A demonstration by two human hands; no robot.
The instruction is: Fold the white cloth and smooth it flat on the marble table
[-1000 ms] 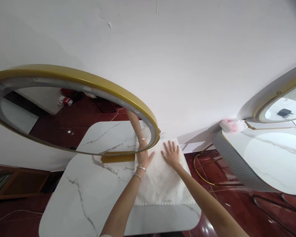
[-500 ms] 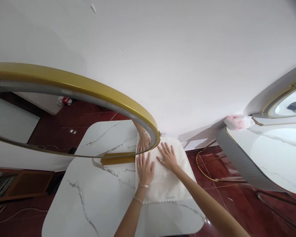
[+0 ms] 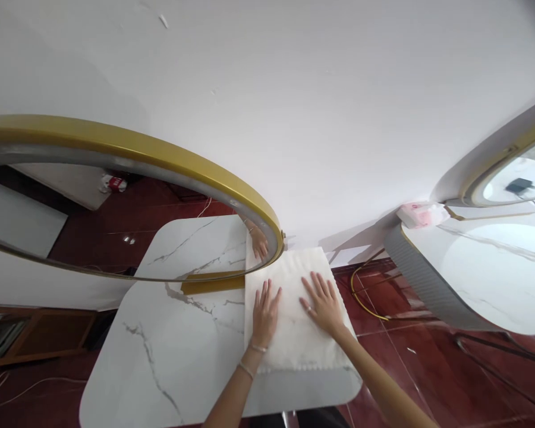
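Observation:
A cream-white cloth (image 3: 294, 333) with a scalloped edge lies spread over the right end of the white marbled table (image 3: 173, 356). My left hand (image 3: 265, 315) rests flat on the cloth's left part, fingers pointing away from me and slightly apart. On the right part of the cloth, my right hand (image 3: 324, 303) also lies palm down with its fingers spread. A ring shows on the right hand, bracelets on the left wrist. Both hands press on the cloth without gripping it.
A gold-framed round mirror (image 3: 196, 169) overhangs the table's back left, its gold base (image 3: 211, 284) beside the cloth. To the right stands a second marbled table (image 3: 494, 267) with a pink-and-white tissue pack (image 3: 421, 214) and another mirror (image 3: 485, 178). The floor (image 3: 396, 362) is red tile.
My right hand has slid right and toward me across the cloth, and my left hand slightly toward me. The cloth's far right corner, rounded before, now lies out squarely.

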